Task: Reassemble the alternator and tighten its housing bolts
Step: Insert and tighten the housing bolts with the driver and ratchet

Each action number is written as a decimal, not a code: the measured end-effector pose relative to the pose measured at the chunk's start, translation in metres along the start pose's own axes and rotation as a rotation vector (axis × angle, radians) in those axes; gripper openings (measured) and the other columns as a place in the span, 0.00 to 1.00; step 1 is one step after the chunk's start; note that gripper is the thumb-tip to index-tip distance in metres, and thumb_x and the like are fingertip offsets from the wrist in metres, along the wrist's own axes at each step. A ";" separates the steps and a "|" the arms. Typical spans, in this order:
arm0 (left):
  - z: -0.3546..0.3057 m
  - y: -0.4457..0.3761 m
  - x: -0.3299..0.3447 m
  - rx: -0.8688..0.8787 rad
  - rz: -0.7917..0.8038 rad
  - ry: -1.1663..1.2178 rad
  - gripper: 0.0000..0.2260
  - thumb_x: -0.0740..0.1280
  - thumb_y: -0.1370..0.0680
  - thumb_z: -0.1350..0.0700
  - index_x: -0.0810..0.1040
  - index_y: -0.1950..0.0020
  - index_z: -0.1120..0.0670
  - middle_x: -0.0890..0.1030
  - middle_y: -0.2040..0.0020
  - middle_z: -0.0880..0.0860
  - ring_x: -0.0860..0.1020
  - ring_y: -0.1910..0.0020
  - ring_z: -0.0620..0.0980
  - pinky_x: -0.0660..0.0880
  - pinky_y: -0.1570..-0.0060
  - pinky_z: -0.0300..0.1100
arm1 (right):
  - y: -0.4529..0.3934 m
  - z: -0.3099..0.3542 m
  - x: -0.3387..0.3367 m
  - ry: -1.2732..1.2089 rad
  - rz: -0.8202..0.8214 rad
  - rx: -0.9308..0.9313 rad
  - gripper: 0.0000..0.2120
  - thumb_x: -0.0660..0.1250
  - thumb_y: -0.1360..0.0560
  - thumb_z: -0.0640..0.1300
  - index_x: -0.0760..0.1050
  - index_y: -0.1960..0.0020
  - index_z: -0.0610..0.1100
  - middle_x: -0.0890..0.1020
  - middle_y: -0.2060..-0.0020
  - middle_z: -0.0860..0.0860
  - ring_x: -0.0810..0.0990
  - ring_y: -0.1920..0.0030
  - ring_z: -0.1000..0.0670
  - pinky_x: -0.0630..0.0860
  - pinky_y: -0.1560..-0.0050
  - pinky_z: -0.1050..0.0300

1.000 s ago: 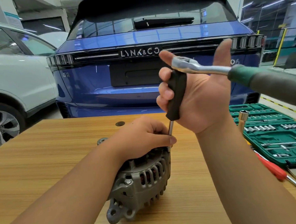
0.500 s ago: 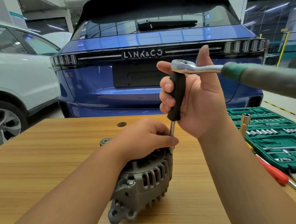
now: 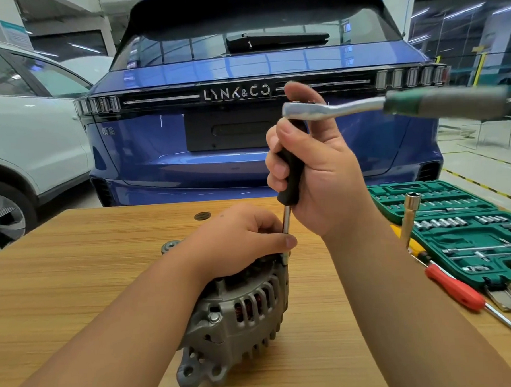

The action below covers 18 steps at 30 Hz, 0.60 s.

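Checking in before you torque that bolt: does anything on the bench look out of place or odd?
One thing: a loose socket extension stands propped upright beside the green socket case, not in its slot, and could topple. The alternator and ratchet look normal.

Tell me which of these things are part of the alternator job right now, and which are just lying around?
In use: alternator, steadied by left hand; black-handled driver gripped by right hand; ratchet on top.

Lying about: green socket set case, red screwdriver, upright socket.
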<state>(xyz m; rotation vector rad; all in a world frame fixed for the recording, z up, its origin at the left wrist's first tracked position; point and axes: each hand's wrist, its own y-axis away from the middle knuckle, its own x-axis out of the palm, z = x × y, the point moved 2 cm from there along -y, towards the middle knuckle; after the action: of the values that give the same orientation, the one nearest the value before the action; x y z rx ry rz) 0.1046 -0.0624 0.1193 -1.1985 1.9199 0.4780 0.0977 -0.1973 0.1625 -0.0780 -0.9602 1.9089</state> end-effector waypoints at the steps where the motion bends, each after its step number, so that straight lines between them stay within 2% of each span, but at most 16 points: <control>1: 0.000 0.000 0.000 0.002 0.003 0.003 0.05 0.69 0.23 0.38 0.82 0.55 0.37 0.83 0.58 0.40 0.82 0.59 0.39 0.80 0.54 0.46 | 0.000 -0.001 0.002 0.016 0.012 -0.015 0.16 0.62 0.20 0.38 0.74 0.38 0.55 0.74 0.63 0.49 0.70 0.69 0.52 0.64 0.70 0.59; 4: 0.001 0.002 0.000 0.022 0.003 0.029 0.04 0.70 0.22 0.41 0.83 0.54 0.38 0.84 0.57 0.40 0.82 0.58 0.38 0.78 0.53 0.44 | 0.000 -0.001 0.003 -0.054 0.065 0.009 0.17 0.59 0.21 0.40 0.74 0.37 0.55 0.74 0.63 0.48 0.68 0.69 0.51 0.61 0.70 0.57; 6: 0.001 0.002 0.000 0.043 0.004 0.057 0.02 0.70 0.22 0.43 0.82 0.53 0.38 0.85 0.56 0.39 0.82 0.56 0.37 0.78 0.51 0.43 | 0.000 -0.001 0.003 -0.138 0.106 0.046 0.18 0.57 0.24 0.48 0.73 0.35 0.52 0.74 0.62 0.47 0.67 0.69 0.49 0.58 0.68 0.55; 9: 0.001 0.002 0.001 0.049 0.008 0.077 0.02 0.71 0.22 0.44 0.81 0.52 0.35 0.85 0.54 0.38 0.82 0.54 0.36 0.77 0.51 0.41 | 0.000 0.001 -0.002 -0.169 0.097 0.093 0.29 0.52 0.27 0.66 0.73 0.35 0.50 0.74 0.63 0.47 0.67 0.69 0.49 0.56 0.66 0.53; 11: 0.001 0.001 0.001 0.052 0.006 0.069 0.01 0.70 0.22 0.44 0.82 0.52 0.37 0.84 0.54 0.38 0.82 0.54 0.36 0.76 0.53 0.41 | 0.000 0.001 -0.003 -0.160 0.053 0.119 0.34 0.51 0.27 0.71 0.72 0.34 0.48 0.74 0.63 0.49 0.67 0.70 0.51 0.57 0.68 0.55; 13: 0.001 0.001 0.001 0.057 0.007 0.059 0.02 0.70 0.22 0.43 0.82 0.53 0.38 0.84 0.55 0.38 0.81 0.56 0.36 0.75 0.55 0.39 | -0.001 0.002 0.000 -0.127 -0.054 0.124 0.29 0.59 0.27 0.69 0.72 0.37 0.48 0.74 0.66 0.50 0.67 0.72 0.52 0.59 0.70 0.58; 14: 0.000 0.001 0.001 0.060 0.010 0.050 0.02 0.70 0.22 0.43 0.82 0.52 0.37 0.84 0.56 0.38 0.81 0.56 0.36 0.74 0.57 0.39 | -0.001 0.003 0.000 -0.068 -0.137 0.098 0.23 0.66 0.28 0.65 0.76 0.43 0.48 0.73 0.68 0.51 0.66 0.74 0.52 0.59 0.73 0.59; 16: 0.000 0.001 0.002 0.059 0.016 0.027 0.03 0.69 0.22 0.41 0.82 0.51 0.37 0.83 0.55 0.37 0.80 0.56 0.35 0.75 0.57 0.39 | 0.000 0.004 -0.002 0.100 -0.270 0.029 0.13 0.71 0.26 0.56 0.77 0.57 0.47 0.70 0.72 0.52 0.64 0.76 0.53 0.61 0.75 0.59; 18: 0.001 0.001 0.002 0.047 0.012 0.031 0.03 0.69 0.22 0.41 0.82 0.50 0.36 0.83 0.55 0.38 0.81 0.56 0.36 0.77 0.55 0.41 | 0.000 0.004 -0.003 0.136 -0.283 0.044 0.11 0.70 0.25 0.52 0.76 0.53 0.44 0.70 0.72 0.53 0.65 0.75 0.54 0.63 0.75 0.59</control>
<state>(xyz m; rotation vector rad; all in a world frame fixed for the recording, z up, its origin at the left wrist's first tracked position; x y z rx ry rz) 0.1035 -0.0622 0.1176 -1.1712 1.9548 0.4200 0.0974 -0.2018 0.1648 -0.0424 -0.7923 1.6413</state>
